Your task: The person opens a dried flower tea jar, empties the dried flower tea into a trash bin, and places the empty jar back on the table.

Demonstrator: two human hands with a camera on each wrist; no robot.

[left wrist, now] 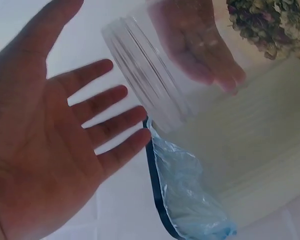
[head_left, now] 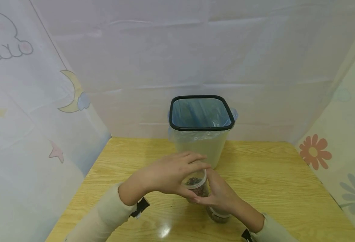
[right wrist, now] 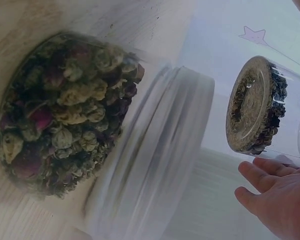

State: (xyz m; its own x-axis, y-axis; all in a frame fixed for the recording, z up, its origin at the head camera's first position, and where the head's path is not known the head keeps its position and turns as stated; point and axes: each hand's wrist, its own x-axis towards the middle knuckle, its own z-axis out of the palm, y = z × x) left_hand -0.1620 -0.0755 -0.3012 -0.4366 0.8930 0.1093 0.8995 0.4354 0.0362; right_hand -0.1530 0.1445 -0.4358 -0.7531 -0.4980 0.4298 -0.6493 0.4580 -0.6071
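A clear jar point(head_left: 200, 190) with dark dried flowers or tea in its base is held up in front of the bin. My right hand point(head_left: 223, 191) grips it from the right side, thumb toward me. Over its top reaches my left hand point(head_left: 171, 173); in the left wrist view, that hand's fingers are spread and straight beside the ridged clear rim point(left wrist: 142, 72). Whether they touch it I cannot tell. Below my right hand a second jar point(head_left: 220, 216) stands on the table, largely covered. The right wrist view shows its whitish lid point(right wrist: 160, 150) and dried flower buds point(right wrist: 70, 115).
Behind the hands stands a pale bin point(head_left: 201, 144) with a black rim and a blue plastic liner point(head_left: 200, 112). The wood-grain table point(head_left: 265, 188) is bordered by printed cloth walls point(head_left: 135, 67) at the back and sides.
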